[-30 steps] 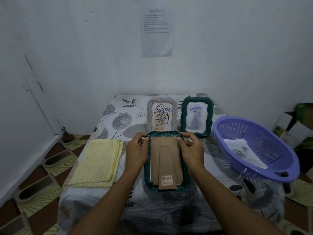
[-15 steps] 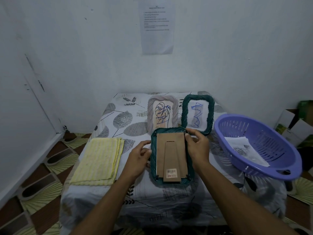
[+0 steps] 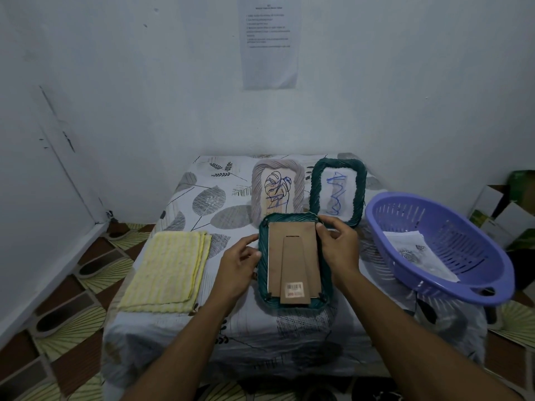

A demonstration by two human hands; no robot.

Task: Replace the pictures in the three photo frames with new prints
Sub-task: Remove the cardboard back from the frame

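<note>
The frame (image 3: 291,217) in hand lies face down, near and central on the desk (image 3: 202,195), its brown backing board (image 3: 274,256) and fold-out stand (image 3: 295,264) up. The left hand (image 3: 236,261) holds the left rim, fingers curled against the weave. The right hand (image 3: 338,244) sits at the far right corner, fingers (image 3: 320,226) bent over the rim where it meets the board; whether they are working a clip there cannot be told.

The frame looks light, with a stiff but ridged woven rim that gives a sure hold by its long sides. The board is probably thin pressed card: it would flex and could crease if pried from one corner, so lifting along an edge seems safer. Any glazing underneath is hidden and should be treated as breakable.

The grey frame (image 3: 300,183) and the other green frame (image 3: 359,195) lie far on the desk with drawings showing. Paper prints (image 3: 414,250), flimsy and easily bent, wait in the basket (image 3: 463,224) at right. A folded cloth (image 3: 168,267) lies at left.
</note>
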